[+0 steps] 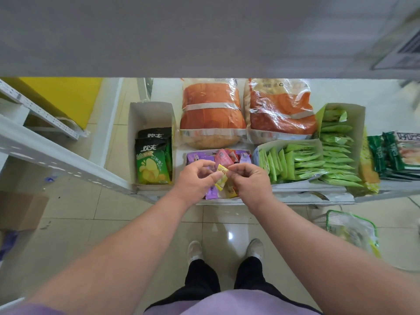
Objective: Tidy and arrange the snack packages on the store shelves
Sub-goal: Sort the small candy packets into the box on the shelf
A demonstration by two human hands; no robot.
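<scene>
1. On the shelf (336, 196), a box of chip bags (152, 142) stands at the left end.
2. Right of it, a tray of small sweets (218, 158) – behind it, two big bags (212, 112) side by side.
3. Further right, two boxes of sachets (318, 155), then flat packets (395, 153).
4. Both hands – the left hand (195, 179) and the right hand (250, 180) – meet over the tray.

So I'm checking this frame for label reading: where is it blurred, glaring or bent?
Head view: the shelf underside at top is a soft grey blur; right edge smeared; glare streaks the orange bags and spots the floor tile; wide-angle bends the rack rail; the yellow packet between both hands reads fairly sharp.
</scene>
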